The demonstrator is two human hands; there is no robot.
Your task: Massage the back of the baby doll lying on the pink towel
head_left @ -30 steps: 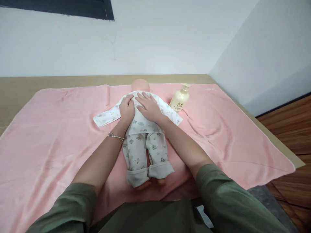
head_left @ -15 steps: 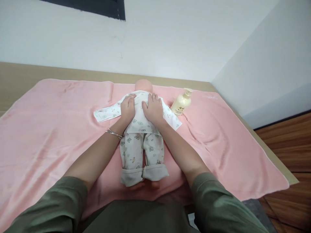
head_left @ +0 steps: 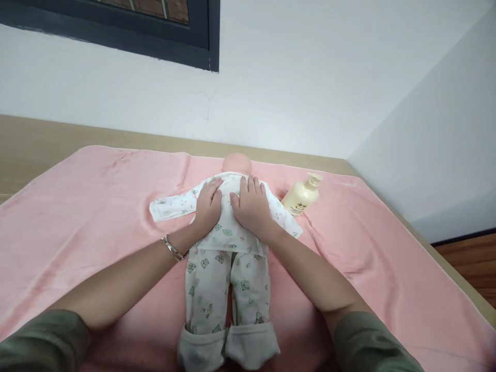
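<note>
A doll lies with its bald head (head_left: 237, 164) toward the wall, wearing a white printed top (head_left: 227, 235) and matching pants (head_left: 250, 289) with rolled cuffs. My left hand (head_left: 209, 204) rests on the left side of the top, fingers stretched toward the shoulder. On the right side of the top lies my right hand (head_left: 252, 206), flat with its fingers extended. Neither hand grips anything. The doll's face does not show.
A pink cloth (head_left: 349, 248) lies under the doll on a wooden surface (head_left: 50, 135). Right of the doll, a cream pump bottle (head_left: 302, 196) leans over. Behind are a white wall (head_left: 290, 93) and a dark-framed window (head_left: 213, 36).
The view has tilted up and come closer, so more of the window shows and the doll sits lower. Both hands remain on the top, with little visible shift.
</note>
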